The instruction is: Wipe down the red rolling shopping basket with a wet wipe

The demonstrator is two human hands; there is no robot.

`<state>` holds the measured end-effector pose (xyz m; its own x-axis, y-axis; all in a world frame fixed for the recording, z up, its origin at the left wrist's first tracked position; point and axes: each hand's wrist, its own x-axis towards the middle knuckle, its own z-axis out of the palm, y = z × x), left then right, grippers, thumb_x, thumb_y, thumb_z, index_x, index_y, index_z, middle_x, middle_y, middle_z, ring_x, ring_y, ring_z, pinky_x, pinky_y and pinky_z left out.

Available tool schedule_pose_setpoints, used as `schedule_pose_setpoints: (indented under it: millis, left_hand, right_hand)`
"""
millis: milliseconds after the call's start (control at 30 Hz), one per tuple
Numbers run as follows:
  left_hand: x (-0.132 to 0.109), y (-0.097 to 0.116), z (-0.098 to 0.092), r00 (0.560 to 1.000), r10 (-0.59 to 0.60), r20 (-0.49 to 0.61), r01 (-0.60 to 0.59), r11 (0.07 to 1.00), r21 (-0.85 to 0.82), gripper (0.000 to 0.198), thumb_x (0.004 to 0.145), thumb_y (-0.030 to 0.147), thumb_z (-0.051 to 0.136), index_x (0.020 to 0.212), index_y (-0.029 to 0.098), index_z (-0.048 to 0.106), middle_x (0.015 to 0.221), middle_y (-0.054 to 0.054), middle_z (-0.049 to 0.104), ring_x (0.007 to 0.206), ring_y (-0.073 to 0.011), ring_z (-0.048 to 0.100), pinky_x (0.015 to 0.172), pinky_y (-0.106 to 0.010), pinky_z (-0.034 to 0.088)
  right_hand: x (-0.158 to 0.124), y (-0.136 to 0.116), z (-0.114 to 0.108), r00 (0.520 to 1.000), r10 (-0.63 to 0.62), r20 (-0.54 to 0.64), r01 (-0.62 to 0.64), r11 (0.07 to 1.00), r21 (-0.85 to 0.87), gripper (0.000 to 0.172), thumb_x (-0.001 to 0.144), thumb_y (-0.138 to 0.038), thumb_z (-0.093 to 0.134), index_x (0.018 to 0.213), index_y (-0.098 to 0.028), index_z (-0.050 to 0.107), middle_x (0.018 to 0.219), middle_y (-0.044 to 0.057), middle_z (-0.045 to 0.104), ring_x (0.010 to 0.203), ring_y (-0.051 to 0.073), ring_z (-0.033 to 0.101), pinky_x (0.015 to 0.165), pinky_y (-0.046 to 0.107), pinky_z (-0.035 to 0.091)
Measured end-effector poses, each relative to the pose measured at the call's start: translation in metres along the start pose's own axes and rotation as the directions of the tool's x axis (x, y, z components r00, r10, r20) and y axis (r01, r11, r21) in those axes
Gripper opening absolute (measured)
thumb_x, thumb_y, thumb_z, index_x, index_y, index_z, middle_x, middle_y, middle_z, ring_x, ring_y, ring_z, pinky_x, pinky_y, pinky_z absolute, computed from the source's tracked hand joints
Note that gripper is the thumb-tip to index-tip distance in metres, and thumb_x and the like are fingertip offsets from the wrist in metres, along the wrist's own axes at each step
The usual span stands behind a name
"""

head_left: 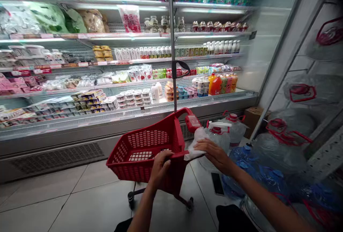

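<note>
A red shopping cart (178,171) with a perforated plastic basket and wheeled legs stands in front of me, its handle (193,121) at the right. My left hand (161,166) grips the near rim of the basket, fingers bent over its edge. On the corner beside the handle, my right hand (210,150) presses a crumpled white cloth (197,139) against the red plastic. Part of that cloth lies hidden beneath the fingers. Only a dark item low in the basket shows through, too unclear to name.
A refrigerated display (128,116) with stocked shelves runs behind the cart, and a metal pole (172,39) rises before it. Large blue water jugs (243,169) and clear bottles (218,139) crowd the right. A phone (217,183) lies on the tiled floor (91,203).
</note>
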<state>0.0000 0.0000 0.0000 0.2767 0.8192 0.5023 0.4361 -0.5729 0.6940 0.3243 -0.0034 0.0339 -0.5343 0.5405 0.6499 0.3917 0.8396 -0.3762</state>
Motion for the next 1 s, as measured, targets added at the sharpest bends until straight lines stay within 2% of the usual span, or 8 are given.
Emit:
schedule_pose_setpoints:
  millis: [167, 300, 400, 533, 667, 733, 833, 1000]
  left_hand:
    - [0.009, -0.001, -0.015, 0.983, -0.092, -0.158, 0.112, 0.987, 0.119, 0.047, 0.103, 0.047, 0.033, 0.096, 0.022, 0.071, 0.101, -0.009, 0.075, 0.106, -0.0271, 0.068, 0.107, -0.052, 0.047]
    - [0.006, 0.023, -0.008, 0.977, 0.037, -0.211, 0.021, 0.964, 0.263, 0.036, 0.102, 0.041, 0.042, 0.126, 0.025, 0.065, 0.141, -0.009, 0.063, 0.14, -0.0285, 0.05, 0.124, -0.059, 0.025]
    - [-0.002, 0.046, -0.003, 0.967, 0.186, -0.172, -0.102, 0.908, 0.407, 0.045, 0.103, 0.035, 0.042, 0.146, 0.027, 0.051, 0.159, -0.01, 0.048, 0.15, -0.0279, 0.04, 0.124, -0.056, 0.027]
    - [-0.01, 0.064, -0.009, 0.968, 0.207, -0.141, -0.118, 0.874, 0.471, 0.055, 0.103, 0.037, 0.049, 0.156, 0.025, 0.04, 0.15, -0.012, 0.057, 0.135, -0.0283, 0.056, 0.112, -0.048, 0.044]
    - [-0.01, 0.063, -0.02, 0.964, 0.186, -0.188, -0.075, 0.873, 0.483, 0.054, 0.101, 0.039, 0.055, 0.152, 0.026, 0.046, 0.137, -0.01, 0.066, 0.119, -0.0287, 0.065, 0.102, -0.046, 0.051]
    - [-0.007, 0.06, -0.023, 0.962, 0.199, -0.188, -0.092, 0.883, 0.461, 0.05, 0.101, 0.038, 0.054, 0.149, 0.027, 0.051, 0.131, -0.009, 0.07, 0.115, -0.0275, 0.066, 0.099, -0.045, 0.052]
    - [-0.005, 0.056, -0.026, 0.958, 0.22, -0.182, -0.122, 0.891, 0.437, 0.046, 0.101, 0.036, 0.054, 0.146, 0.028, 0.054, 0.124, -0.008, 0.072, 0.11, -0.0263, 0.067, 0.096, -0.043, 0.053]
    - [-0.009, 0.048, -0.028, 0.94, 0.244, -0.238, -0.127, 0.898, 0.421, 0.04, 0.097, 0.038, 0.059, 0.135, 0.026, 0.062, 0.11, -0.008, 0.074, 0.1, -0.026, 0.069, 0.09, -0.042, 0.055]
  right_hand:
    - [0.013, -0.006, 0.019, 0.987, 0.081, -0.138, -0.072, 0.995, 0.07, 0.037, 0.11, -0.033, 0.037, 0.14, -0.029, 0.059, 0.141, 0.006, 0.066, 0.146, 0.023, 0.047, 0.123, 0.045, 0.039]
    - [0.026, -0.039, 0.042, 0.999, 0.006, -0.043, -0.005, 1.0, 0.023, 0.041, 0.109, -0.031, 0.04, 0.148, -0.032, 0.053, 0.149, 0.003, 0.06, 0.151, 0.022, 0.04, 0.127, 0.047, 0.031]
    - [0.038, -0.051, 0.05, 0.993, -0.102, 0.061, 0.103, 0.995, -0.007, 0.045, 0.11, -0.026, 0.04, 0.153, -0.034, 0.047, 0.152, 0.001, 0.058, 0.149, 0.019, 0.043, 0.128, 0.046, 0.031]
    - [0.052, -0.018, 0.044, 0.997, -0.08, -0.002, 0.08, 0.996, -0.047, 0.047, 0.11, -0.025, 0.038, 0.155, -0.034, 0.046, 0.154, 0.001, 0.056, 0.149, 0.019, 0.044, 0.126, 0.046, 0.035]
    - [0.07, 0.035, 0.035, 0.984, 0.097, -0.152, -0.103, 0.994, -0.035, 0.045, 0.111, -0.032, 0.035, 0.154, -0.033, 0.05, 0.156, 0.002, 0.054, 0.149, 0.022, 0.044, 0.127, 0.051, 0.033]
    - [0.081, 0.045, 0.036, 0.965, 0.167, -0.204, -0.173, 0.985, -0.011, 0.045, 0.11, -0.038, 0.035, 0.15, -0.031, 0.055, 0.152, 0.004, 0.058, 0.146, 0.024, 0.048, 0.126, 0.053, 0.033]
    - [0.092, 0.025, 0.046, 0.972, 0.138, -0.191, -0.141, 0.99, -0.001, 0.042, 0.11, -0.04, 0.038, 0.143, -0.029, 0.062, 0.143, 0.005, 0.065, 0.14, 0.024, 0.055, 0.125, 0.054, 0.033]
    - [0.086, -0.031, 0.065, 0.997, -0.074, -0.002, 0.074, 0.997, 0.021, 0.038, 0.109, -0.031, 0.043, 0.142, -0.032, 0.061, 0.14, 0.003, 0.068, 0.136, 0.021, 0.058, 0.122, 0.045, 0.04]
